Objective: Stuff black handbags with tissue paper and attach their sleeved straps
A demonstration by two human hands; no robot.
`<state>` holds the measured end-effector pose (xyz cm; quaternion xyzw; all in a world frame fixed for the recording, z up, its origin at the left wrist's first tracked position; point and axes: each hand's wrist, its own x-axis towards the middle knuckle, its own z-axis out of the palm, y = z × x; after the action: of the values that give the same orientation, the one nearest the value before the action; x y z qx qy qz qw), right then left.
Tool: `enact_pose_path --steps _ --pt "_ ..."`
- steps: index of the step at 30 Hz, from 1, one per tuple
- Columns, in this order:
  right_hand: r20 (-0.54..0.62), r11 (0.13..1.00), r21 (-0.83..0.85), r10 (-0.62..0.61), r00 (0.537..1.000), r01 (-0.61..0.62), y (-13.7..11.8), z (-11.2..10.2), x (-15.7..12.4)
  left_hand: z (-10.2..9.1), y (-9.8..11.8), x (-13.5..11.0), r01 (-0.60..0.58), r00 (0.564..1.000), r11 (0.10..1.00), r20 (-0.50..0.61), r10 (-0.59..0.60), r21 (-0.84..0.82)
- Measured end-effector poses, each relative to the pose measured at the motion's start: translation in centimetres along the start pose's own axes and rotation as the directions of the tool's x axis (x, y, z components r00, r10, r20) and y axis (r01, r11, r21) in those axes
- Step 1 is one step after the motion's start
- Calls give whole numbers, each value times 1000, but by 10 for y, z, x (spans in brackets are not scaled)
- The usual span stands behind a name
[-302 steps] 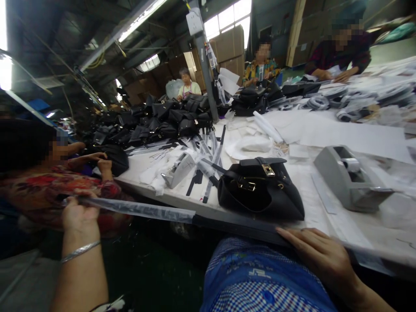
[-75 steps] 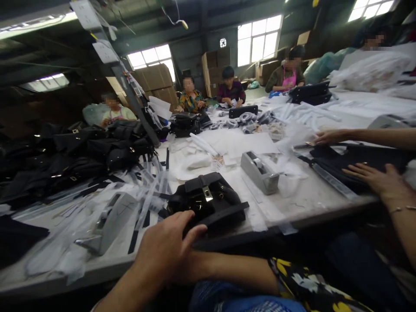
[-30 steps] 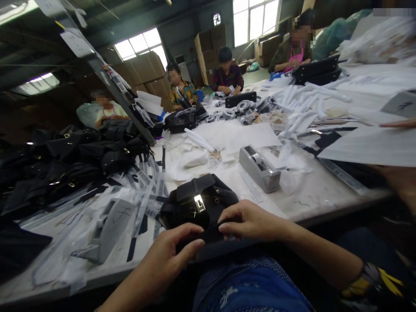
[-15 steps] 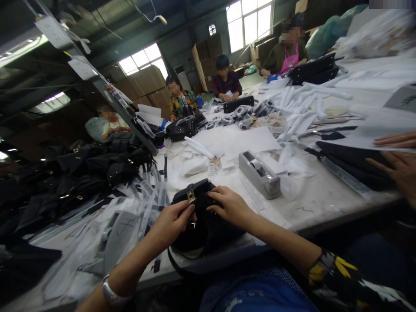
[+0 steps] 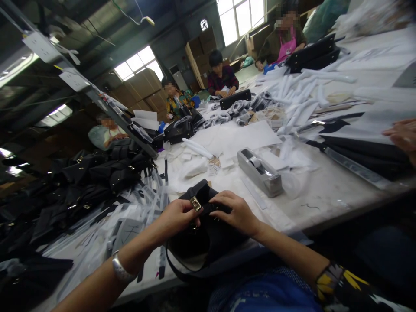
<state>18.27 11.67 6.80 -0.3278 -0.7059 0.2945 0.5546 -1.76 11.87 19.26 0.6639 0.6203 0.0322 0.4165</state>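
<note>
A black handbag point(image 5: 224, 247) lies at the table's near edge, its mouth gaping toward me. My left hand point(image 5: 182, 213) pinches a gold-coloured buckle point(image 5: 196, 203) on the bag's dark strap between thumb and fingers. Just to the right, my right hand point(image 5: 235, 211) has its fingers closed on the black strap part beside the buckle. The fingertips of both hands are close together over the bag. A second small gold fitting shows under my left fingers. Dark material hides how the strap runs through the buckle.
A grey tape dispenser point(image 5: 260, 171) stands right of the bag, another point(image 5: 125, 236) to its left. Black bags point(image 5: 94, 173) are heaped at left. White paper point(image 5: 247, 136) and wrapped strips cover the middle. A co-worker's hand point(image 5: 403, 134) is at far right; several people sit across.
My left hand has lifted the buckle slightly and turned it toward the right. My right hand has closed in on the strap. The co-worker's hands at right have drawn back.
</note>
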Motion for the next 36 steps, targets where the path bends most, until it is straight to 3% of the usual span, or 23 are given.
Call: enact_pose_path --steps 7,12,19,22,25,29,33,36 --pt "-77 996 10 -88 993 89 4 3 -8 3 19 5 -12 1000 996 15 11 84" --pt "-98 980 -29 -196 976 194 3 7 -14 7 35 1 -1 999 950 -32 12 311" --pt "-157 982 -32 -188 969 186 2 14 -22 22 28 10 -66 998 950 26 61 304" --pt "-89 996 19 -85 992 87 -2 10 -24 24 22 7 -86 996 946 19 84 312" --pt "9 982 132 138 990 -138 -10 1 -22 27 15 -1 -117 987 931 -61 147 345" --pt "134 879 309 337 932 -362 -15 -9 -15 34 3 -8 -196 936 901 -199 289 387" --pt "381 744 446 345 858 -497 -8 -16 -1 44 -6 -2 -397 875 802 -81 478 445" --pt "500 702 421 349 792 -575 -4 -20 9 48 -11 4 -430 847 751 -65 528 501"
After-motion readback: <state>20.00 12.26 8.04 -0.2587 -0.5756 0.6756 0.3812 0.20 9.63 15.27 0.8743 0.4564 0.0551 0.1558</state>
